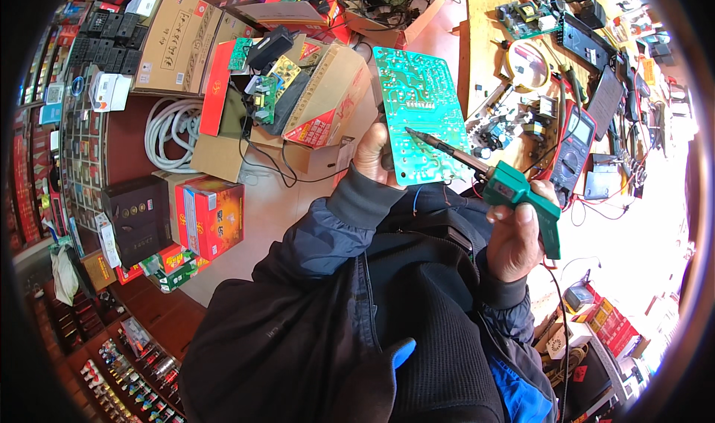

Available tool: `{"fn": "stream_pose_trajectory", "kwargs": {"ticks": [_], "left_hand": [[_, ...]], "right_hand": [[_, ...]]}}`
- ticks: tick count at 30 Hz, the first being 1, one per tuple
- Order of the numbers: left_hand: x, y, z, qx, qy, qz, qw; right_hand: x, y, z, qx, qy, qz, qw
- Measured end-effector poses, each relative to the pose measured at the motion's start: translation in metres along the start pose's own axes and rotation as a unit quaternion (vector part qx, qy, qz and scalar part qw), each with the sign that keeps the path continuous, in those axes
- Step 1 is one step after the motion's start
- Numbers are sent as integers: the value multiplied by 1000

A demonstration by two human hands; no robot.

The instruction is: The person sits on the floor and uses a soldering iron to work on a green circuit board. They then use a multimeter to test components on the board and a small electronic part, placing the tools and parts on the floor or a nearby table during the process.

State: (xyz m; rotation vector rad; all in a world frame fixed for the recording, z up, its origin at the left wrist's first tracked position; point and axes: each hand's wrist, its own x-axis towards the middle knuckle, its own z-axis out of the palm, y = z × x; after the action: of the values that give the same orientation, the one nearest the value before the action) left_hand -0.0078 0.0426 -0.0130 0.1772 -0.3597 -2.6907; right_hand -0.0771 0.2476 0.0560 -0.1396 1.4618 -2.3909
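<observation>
Head view: coiled, smooth white hose [154, 144] left of centre; left hand [373, 152] grips edge of flat, glossy green circuit board [423, 114], upper centre; right hand [517, 240], right of centre, clenched round green plastic gun-shaped soldering iron [514, 188], slim dark tip at board's solder-dotted face.

the scene is lit strongly from the right, where the pale ground [607, 244] is burnt out to near white and the right-hand end of the wooden worktop [480, 58] is washed over by glare, while the reddish-brown shelving [160, 311] at the lower left is left in dimmer light and the black jacket [275, 348] is rendered in deep, dark tones. the green circuit board [439, 88] is brightly lit, and its pattern is shown fairly crisply. the view is enclosed by a round black border, fringed with violet at the right, and the packed shelves [30, 170] at the left are bent and softened toward it.
</observation>
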Motion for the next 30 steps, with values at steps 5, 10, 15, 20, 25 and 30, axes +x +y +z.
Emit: {"fn": "stream_pose_trajectory", "kwargs": {"ticks": [5, 10, 15, 20, 25, 30], "left_hand": [[-1, 3, 3, 14, -1, -3, 1000], [1, 8, 5, 24, -23, -20, 999], [0, 4, 1, 16, -20, -12, 1000], [0, 2, -2, 6, -21, -5, 1000], [0, 2, -1, -5, -19, -10, 1000], [2, 5, -2, -16, -33, -44, 998]], "right_hand": [[1, -2, 0, 2, 1, 8, 1000], [3, -2, -1, 10, -14, 10, 1000], [3, -3, -1, 4, -22, 1, 1000], [2, -4, 0, -8, -24, -14, 1000], [3, -4, 1, -5, -22, -15, 1000], [3, -3, 1, -7, -21, -21, 1000]]}}
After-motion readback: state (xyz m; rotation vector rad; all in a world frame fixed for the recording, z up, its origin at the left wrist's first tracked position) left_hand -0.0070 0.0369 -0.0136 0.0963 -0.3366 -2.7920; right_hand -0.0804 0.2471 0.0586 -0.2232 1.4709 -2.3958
